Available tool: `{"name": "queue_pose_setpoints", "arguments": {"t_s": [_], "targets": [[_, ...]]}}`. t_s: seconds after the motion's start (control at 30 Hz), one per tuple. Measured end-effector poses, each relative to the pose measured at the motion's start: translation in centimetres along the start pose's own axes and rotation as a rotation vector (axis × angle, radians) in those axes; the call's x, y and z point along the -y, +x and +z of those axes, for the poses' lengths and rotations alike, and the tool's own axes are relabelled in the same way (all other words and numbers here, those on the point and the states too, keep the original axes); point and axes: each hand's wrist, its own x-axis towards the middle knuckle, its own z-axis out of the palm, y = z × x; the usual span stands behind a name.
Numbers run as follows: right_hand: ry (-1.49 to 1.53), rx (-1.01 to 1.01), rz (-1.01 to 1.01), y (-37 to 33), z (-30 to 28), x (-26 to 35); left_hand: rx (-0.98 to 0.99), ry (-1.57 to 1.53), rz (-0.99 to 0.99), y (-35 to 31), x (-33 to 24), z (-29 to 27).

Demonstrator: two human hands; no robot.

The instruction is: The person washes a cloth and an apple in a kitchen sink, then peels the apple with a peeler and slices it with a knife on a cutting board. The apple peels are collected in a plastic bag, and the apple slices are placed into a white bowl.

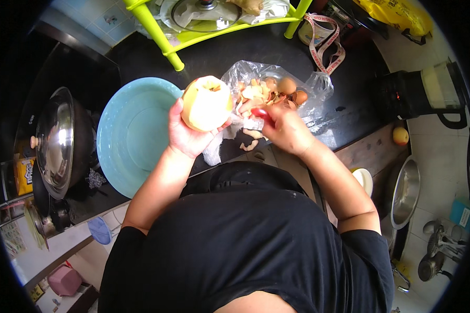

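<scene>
My left hand [188, 130] cups a large, mostly peeled apple [207, 104] from below. Its flesh is pale yellow, with some red skin left around the stem hollow facing up. My right hand [286, 129] is closed just right of the apple, with a small shiny red thing [259, 112] at its fingertips; the fingers hide the rest of it, so I cannot name its kind. Beyond that hand a clear plastic bag [313, 89] lies spread out, bearing fruit peelings [253, 93] and brown eggshells [286, 85]. Some peel strips [251, 134] lie near the counter's front edge.
A light blue basin [115, 115] stands left of my left hand. Farther left is a lidded wok [57, 141]. A green rack [167, 47] rises at the back. To the right are a blender [428, 94], another apple [400, 135] and a steel bowl [408, 193].
</scene>
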Motion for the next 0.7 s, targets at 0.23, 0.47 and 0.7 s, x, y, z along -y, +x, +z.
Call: {"name": "queue_pose_setpoints", "arguments": {"t_s": [0.23, 0.47, 0.7], "targets": [[-0.434, 0.287, 0.247, -1.8, 6.0, -1.8, -0.054, 0.003, -0.005, -0.5, 0.0, 0.5], [-0.401, 0.348, 0.287, -1.1, 7.5, -2.2, -0.036, 0.022, -0.016, -0.7, -0.2, 0.0], [-0.56, 0.144, 0.169, 0.3, 5.6, -1.2, -0.12, 0.028, -0.008, -0.6, -0.5, 0.3]]}}
